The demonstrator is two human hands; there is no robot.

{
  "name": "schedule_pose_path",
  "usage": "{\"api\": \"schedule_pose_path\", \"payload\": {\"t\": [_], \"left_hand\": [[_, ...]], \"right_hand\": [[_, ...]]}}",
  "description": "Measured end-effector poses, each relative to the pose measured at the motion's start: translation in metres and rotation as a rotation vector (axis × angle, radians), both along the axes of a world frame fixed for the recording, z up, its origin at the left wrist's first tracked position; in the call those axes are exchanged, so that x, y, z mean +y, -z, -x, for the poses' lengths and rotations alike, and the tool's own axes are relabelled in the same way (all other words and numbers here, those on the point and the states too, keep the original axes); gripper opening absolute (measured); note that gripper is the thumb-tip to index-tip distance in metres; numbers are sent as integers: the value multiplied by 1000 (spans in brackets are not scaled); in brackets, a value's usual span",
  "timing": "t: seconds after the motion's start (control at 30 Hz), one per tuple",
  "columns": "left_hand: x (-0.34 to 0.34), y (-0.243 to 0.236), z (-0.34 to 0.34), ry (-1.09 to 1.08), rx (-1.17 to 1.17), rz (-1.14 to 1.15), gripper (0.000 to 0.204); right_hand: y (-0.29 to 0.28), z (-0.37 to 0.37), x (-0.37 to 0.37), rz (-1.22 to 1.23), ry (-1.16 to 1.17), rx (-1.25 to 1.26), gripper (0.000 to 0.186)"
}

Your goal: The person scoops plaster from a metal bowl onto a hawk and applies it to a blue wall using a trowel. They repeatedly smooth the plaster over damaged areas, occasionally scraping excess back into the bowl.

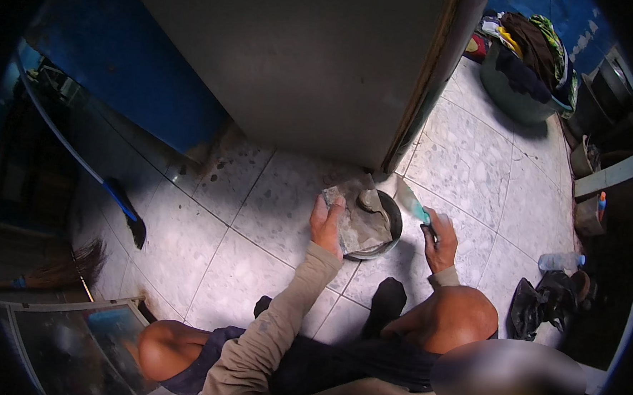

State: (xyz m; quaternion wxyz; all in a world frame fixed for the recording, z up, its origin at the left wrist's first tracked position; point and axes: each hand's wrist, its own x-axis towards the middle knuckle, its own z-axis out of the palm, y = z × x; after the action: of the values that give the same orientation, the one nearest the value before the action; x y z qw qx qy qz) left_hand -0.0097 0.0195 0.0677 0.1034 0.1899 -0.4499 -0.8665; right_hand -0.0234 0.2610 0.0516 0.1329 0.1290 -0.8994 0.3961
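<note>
My left hand (327, 227) is closed on the left edge of a flat, rough grey board (358, 225), thumb on top. A small lump of greyish paste (371, 200) lies near the board's far right part. Beneath the board is a round basin (393, 242), mostly covered, with its rim showing on the right and near sides. My right hand (440, 241) grips the teal handle of a putty knife (411, 201). The knife's pale, wide blade points away and to the left, just right of the basin and apart from the board.
A large grey panel (316, 69) stands close beyond the basin on the tiled floor (468, 162). At left are a blue-handled broom (135, 224) and a straw broom (76, 267). A clothes-filled tub (511, 93), plastic bottle (561, 262) and black bag (540, 302) lie right.
</note>
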Motion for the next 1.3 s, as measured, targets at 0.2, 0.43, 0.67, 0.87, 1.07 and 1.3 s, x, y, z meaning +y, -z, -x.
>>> {"api": "schedule_pose_path", "payload": {"t": [0.2, 0.43, 0.67, 0.87, 1.07, 1.3], "left_hand": [[9, 5, -1, 84, -98, -161, 40], [16, -12, 5, 67, -181, -74, 41], [-1, -17, 8, 28, -45, 7, 34], [-12, 7, 8, 259, -101, -205, 34], [-13, 23, 13, 279, -125, -110, 40], [-16, 11, 13, 205, -71, -108, 47]], "right_hand": [[-9, -3, -25, 556, -178, -385, 46], [4, -4, -25, 249, -173, -83, 51], [26, -8, 3, 421, -77, -452, 38], [-42, 9, -13, 1020, -428, -959, 43], [-13, 19, -9, 971, -492, -1105, 44], [15, -8, 15, 721, -169, -999, 41]]}}
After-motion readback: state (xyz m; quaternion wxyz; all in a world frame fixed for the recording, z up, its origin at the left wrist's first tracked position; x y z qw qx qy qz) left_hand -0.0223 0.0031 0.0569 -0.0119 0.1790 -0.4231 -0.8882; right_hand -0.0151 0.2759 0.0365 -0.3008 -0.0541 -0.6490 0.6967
